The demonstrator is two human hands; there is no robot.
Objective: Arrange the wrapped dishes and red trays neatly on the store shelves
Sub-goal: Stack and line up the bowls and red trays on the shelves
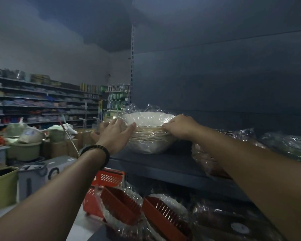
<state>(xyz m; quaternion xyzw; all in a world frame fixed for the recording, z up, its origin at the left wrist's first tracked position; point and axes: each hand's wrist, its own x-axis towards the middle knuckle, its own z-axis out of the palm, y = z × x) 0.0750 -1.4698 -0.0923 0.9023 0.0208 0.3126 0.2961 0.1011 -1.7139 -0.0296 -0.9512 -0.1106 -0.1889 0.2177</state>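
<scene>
Plastic-wrapped stack of white bowls being settled on the dark grey metal shelf, both hands on it.

The left hand presses open-palmed against the stack's left side and the right hand pinches the wrap at the right rim, so the two are apart, one on each flank. To do this well, I would slide the stack back from the shelf's front edge with even pressure from both sides, keeping the base flat (the film looks slippery and loose on top). Other wrapped dishes lie just to the right. Below, wrapped red ribbed plastic trays wait beside a red perforated basket. The dim store has stocked shelving along the far wall.
</scene>
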